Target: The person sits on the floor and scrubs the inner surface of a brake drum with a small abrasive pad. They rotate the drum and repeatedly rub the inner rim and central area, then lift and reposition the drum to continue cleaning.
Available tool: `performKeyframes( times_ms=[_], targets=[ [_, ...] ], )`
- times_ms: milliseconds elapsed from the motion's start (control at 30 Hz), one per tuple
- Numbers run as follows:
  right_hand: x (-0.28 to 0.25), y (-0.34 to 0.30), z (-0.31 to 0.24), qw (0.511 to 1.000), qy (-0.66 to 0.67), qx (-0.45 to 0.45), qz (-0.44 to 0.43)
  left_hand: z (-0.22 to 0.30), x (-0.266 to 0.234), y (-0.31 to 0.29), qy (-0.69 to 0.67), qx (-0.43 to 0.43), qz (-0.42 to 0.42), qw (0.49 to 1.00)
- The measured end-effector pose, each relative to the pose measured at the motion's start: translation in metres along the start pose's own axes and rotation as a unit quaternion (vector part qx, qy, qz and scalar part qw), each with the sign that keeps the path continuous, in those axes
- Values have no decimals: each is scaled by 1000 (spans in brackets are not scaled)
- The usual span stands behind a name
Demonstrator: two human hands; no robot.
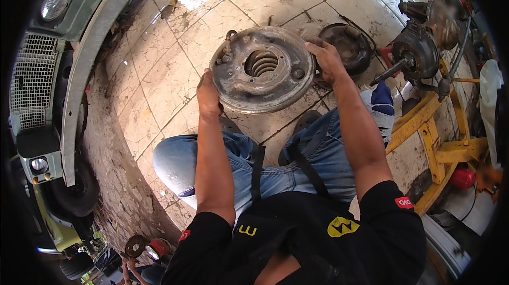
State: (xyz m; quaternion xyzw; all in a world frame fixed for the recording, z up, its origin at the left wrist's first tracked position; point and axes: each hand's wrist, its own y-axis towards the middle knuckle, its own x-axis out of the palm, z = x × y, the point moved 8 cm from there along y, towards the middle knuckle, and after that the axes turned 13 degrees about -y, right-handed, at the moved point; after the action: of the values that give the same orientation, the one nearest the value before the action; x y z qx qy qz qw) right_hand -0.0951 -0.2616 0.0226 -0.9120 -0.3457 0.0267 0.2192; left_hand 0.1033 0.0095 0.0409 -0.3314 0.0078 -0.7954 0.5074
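A round, worn grey brake backing plate [233, 85] is held up in front of me, over the tiled floor. My left hand [209, 94] is closed on its left rim. My right hand [327, 60] grips the upper right rim, the thumb and fingers along the edge. Bolts and a short bent fitting stick out at the plate's upper left. Through the large centre hole shows a coil spring [264, 66]; whether it touches the plate I cannot tell. A second dark brake backing plate [347, 47] lies on the floor just beyond my right hand.
At the right, an axle assembly with a dark hub [414, 52] stands by a yellow metal stand [432, 147]. On the left is a vehicle's grey bumper [87, 57] and grille [34, 78]. Another person's hands [130, 265] are at the lower left, near a dark disc [136, 246].
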Motion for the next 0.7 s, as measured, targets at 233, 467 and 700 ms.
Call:
performKeyframes(
  times_ms=[233,467,700],
  targets=[
    [7,-6,-14,1000,19,-23,4,35,21,-15,-77,-3,-78,994],
    [23,-18,-32,994,75,-82,-7,44,29,-28,-61,29,-91,994],
    [17,-14,-27,996,62,-57,22,30,26,-29,-60,25,-70,995]
  ],
)
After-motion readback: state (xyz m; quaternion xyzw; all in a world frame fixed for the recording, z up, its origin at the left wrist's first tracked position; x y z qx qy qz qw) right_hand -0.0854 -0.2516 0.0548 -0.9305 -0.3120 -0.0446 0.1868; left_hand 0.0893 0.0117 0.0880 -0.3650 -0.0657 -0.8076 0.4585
